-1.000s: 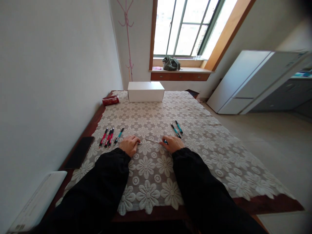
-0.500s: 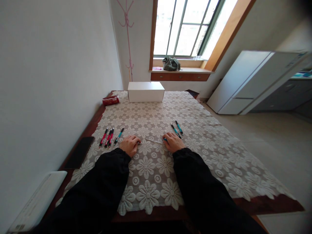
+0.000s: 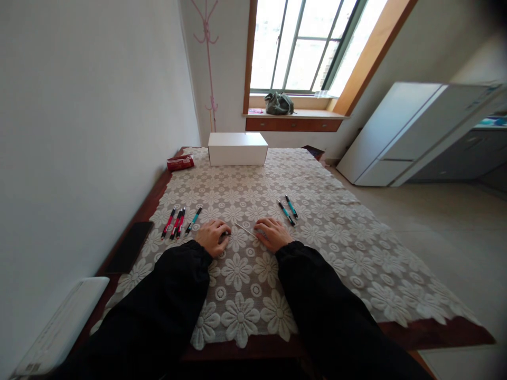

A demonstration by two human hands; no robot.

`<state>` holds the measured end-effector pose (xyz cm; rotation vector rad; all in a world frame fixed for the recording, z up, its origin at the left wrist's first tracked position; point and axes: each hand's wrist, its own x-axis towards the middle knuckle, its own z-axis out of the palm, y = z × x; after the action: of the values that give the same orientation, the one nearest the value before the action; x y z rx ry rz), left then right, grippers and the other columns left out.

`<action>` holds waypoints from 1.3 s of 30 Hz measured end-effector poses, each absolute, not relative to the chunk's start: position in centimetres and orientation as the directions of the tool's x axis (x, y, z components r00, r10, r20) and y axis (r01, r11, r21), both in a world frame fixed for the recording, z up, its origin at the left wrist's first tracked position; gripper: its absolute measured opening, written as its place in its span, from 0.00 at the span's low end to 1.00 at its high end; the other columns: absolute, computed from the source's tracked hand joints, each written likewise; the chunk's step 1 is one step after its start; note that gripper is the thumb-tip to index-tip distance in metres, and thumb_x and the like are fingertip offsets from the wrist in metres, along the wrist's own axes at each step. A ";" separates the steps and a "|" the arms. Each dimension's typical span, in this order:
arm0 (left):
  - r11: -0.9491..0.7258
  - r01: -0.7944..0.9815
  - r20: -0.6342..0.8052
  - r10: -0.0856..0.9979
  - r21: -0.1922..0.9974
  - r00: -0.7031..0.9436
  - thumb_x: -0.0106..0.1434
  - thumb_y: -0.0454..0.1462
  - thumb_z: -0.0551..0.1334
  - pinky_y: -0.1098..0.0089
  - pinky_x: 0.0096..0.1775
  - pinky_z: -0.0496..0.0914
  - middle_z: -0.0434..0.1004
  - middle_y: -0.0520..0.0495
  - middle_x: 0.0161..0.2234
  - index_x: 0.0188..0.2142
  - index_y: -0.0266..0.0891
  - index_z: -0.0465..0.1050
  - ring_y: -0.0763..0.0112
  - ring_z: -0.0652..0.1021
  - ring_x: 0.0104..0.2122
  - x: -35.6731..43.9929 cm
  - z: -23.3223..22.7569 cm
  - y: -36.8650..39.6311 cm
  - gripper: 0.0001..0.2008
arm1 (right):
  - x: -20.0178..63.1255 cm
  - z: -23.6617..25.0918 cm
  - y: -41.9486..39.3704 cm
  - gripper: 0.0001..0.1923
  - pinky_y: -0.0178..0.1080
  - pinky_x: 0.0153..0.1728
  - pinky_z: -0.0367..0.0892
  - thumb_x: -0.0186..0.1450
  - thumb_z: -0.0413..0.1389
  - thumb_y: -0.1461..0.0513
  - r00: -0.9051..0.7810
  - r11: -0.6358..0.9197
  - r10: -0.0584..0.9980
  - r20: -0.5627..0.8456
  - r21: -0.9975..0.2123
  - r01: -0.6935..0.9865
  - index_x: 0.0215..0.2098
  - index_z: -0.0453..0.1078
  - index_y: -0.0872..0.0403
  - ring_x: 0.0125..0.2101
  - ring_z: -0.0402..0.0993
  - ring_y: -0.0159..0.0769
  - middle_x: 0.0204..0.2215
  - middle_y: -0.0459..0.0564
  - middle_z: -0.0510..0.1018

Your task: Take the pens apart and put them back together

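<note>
Both my hands rest on the lace tablecloth (image 3: pixel 253 295) near the front middle of the table. My left hand (image 3: pixel 212 237) is curled, its fingertips on a small dark pen part (image 3: pixel 225 235). My right hand (image 3: pixel 270 234) pinches a thin pale pen refill (image 3: pixel 244 229) that points left toward the left hand. The teal pen piece it held is hidden under its fingers. Left of my left hand lie three red pens (image 3: pixel 174 223) and one teal pen (image 3: pixel 193 220). Two teal pens (image 3: pixel 288 209) lie just beyond my right hand.
A white box (image 3: pixel 236 149) stands at the table's far end, with a red packet (image 3: pixel 180 162) to its left. A black phone (image 3: pixel 129 246) lies by the left edge, near the wall. A white flat object (image 3: pixel 59 327) sits at the near left corner.
My right hand has slid left, toward the left hand, and the refill now tilts more steeply. The teal pen piece seen in its fingers before is now covered. The left hand has barely moved.
</note>
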<state>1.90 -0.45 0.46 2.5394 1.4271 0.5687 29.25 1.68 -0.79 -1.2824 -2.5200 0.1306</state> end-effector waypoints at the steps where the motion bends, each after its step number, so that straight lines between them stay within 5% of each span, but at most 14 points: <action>1: -0.523 0.785 0.239 0.852 0.332 0.466 0.60 0.38 0.61 0.60 0.49 0.66 0.74 0.46 0.45 0.41 0.44 0.75 0.60 0.71 0.47 1.9 0.4 -0.4 0.09 | 29.2 -0.8 1.7 0.12 0.45 0.52 0.59 0.69 0.53 0.56 -0.550 0.595 0.801 0.235 -0.222 0.772 0.47 0.71 0.50 0.52 0.64 0.42 0.50 0.51 0.73; 15: -0.480 0.808 0.229 0.877 0.343 0.423 0.63 0.41 0.62 0.62 0.46 0.66 0.76 0.47 0.43 0.36 0.43 0.75 0.63 0.73 0.43 2.1 0.0 -0.1 0.06 | 27.6 -0.8 1.4 0.05 0.44 0.52 0.60 0.68 0.54 0.60 -0.543 0.596 0.799 0.257 -0.226 0.770 0.37 0.72 0.51 0.48 0.67 0.40 0.43 0.50 0.76; 23: -0.495 0.811 0.243 0.867 0.312 0.435 0.65 0.41 0.60 0.62 0.46 0.66 0.76 0.47 0.42 0.37 0.42 0.74 0.63 0.73 0.44 2.2 0.0 -0.2 0.07 | 27.2 -0.8 0.9 0.19 0.47 0.57 0.60 0.68 0.54 0.57 -0.680 0.743 0.668 0.302 -0.233 0.627 0.56 0.66 0.51 0.55 0.65 0.42 0.54 0.53 0.72; 30: -0.530 0.780 0.236 0.848 0.333 0.475 0.65 0.40 0.59 0.62 0.48 0.66 0.76 0.46 0.43 0.38 0.42 0.74 0.63 0.73 0.45 2.2 0.1 -0.2 0.06 | 26.8 -0.4 0.3 0.24 0.49 0.58 0.59 0.64 0.58 0.48 -0.734 0.798 0.603 0.313 -0.228 0.558 0.54 0.70 0.49 0.55 0.66 0.44 0.53 0.54 0.74; 39: -0.534 0.776 0.259 0.844 0.335 0.469 0.66 0.38 0.58 0.62 0.47 0.66 0.77 0.46 0.42 0.38 0.42 0.72 0.63 0.73 0.44 2.3 0.2 -0.3 0.06 | 26.3 0.2 0.1 0.11 0.46 0.57 0.58 0.68 0.54 0.56 -0.707 0.769 0.638 0.305 -0.217 0.601 0.45 0.72 0.51 0.50 0.69 0.40 0.48 0.51 0.77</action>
<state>2.30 -0.30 0.20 2.5421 1.4166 0.5948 26.31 0.06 0.17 -0.9469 -2.6009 0.1434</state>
